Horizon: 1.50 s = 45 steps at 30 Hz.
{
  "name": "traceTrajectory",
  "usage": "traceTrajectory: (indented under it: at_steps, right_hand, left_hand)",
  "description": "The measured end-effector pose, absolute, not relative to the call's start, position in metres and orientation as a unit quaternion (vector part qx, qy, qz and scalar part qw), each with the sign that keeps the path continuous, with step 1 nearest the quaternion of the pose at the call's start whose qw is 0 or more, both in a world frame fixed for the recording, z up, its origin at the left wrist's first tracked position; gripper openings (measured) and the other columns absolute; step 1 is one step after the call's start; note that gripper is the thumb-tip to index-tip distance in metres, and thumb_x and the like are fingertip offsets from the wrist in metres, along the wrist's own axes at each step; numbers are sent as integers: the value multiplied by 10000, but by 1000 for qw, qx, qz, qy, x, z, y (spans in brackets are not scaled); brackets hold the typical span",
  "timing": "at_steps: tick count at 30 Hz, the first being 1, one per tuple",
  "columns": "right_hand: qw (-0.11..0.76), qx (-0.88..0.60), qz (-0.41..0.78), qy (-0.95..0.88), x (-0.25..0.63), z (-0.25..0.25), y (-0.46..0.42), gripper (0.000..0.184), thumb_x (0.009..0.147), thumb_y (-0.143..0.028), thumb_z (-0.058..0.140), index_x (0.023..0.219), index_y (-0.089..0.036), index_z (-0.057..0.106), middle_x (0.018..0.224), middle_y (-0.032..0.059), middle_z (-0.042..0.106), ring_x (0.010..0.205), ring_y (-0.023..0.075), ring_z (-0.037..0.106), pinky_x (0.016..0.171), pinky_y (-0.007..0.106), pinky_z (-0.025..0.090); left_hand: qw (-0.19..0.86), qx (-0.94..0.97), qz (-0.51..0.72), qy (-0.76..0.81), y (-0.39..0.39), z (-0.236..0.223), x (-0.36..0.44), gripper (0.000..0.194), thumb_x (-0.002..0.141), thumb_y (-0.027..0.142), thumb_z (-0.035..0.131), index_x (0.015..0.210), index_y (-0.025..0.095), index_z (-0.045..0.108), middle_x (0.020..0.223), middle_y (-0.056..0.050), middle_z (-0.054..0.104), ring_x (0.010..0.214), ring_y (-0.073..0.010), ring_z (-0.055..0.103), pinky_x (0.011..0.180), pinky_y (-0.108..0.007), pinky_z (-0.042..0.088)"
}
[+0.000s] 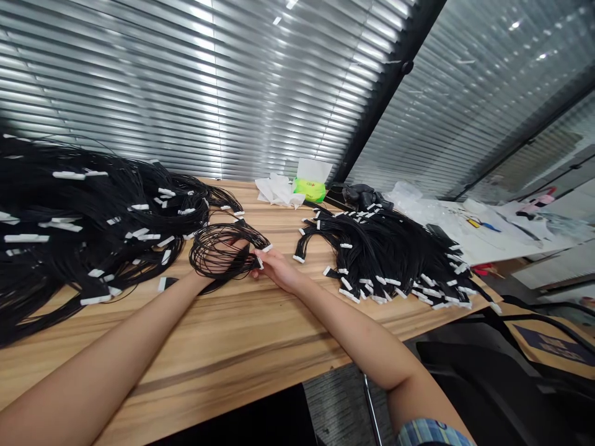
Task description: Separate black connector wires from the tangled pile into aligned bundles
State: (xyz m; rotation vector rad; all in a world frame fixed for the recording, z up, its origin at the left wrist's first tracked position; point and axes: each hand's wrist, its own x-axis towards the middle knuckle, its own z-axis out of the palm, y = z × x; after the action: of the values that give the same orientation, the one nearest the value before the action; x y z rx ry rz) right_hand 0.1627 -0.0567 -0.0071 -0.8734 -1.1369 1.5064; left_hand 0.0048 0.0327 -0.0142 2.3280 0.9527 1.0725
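Observation:
My left hand [222, 255] sits inside a small looped bundle of thin black wires [218, 251] and holds it up off the wooden table [195, 347]. My right hand [275, 270] lies just beside it, its fingertips pinching the white connector [259, 262] at one end of that bundle. To the left spreads a large tangled mass of black wires with white connectors [93, 217]. A neater heap of black wire harnesses [385, 260] lies to the right, its white connector ends fanned toward the table edge.
White tissues [277, 191] and a green packet [309, 189] stand at the table's back edge, beside black gloves [362, 197]. Papers and clear plastic [493, 229] lie on the right. Window blinds [186, 80] fill the back, and a dark chair [483, 378] stands at lower right.

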Motion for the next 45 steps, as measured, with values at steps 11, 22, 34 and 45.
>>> traceTrajectory:
  at_steps: [11,22,34,45]
  right_hand:
    - [589,-477,415,-503,177,-7,-53,393,785,-581,586,727,-195,628,546,-38,528,562,127,507,630,270,425]
    - [601,-512,364,-494,173,-13,-54,407,839,-569,504,862,-188,643,548,-40,510,549,132,497,604,270,395]
    - [605,-537,352,-472,173,-14,-47,413,850,-576,478,687,-205,552,516,-37,484,512,126,466,544,259,380]
    - [560,-560,358,-494,175,-18,-41,402,862,-536,466,621,-215,492,482,-37,501,493,127,483,555,254,386]
  left_hand:
    - [486,584,544,356,44,-16,14,356,713,497,658,901,195,650,720,-7,623,631,-133,554,592,-243,478]
    - [297,643,582,400,23,1,11,284,868,421,532,1055,210,568,1005,-37,579,761,-122,537,601,-211,437]
    - [177,796,485,315,8,11,9,221,843,387,595,880,195,697,877,-37,680,657,-125,544,556,-254,430]
    - [97,841,460,269,11,9,8,203,875,354,583,927,212,718,917,-56,662,869,-181,617,767,-294,493]
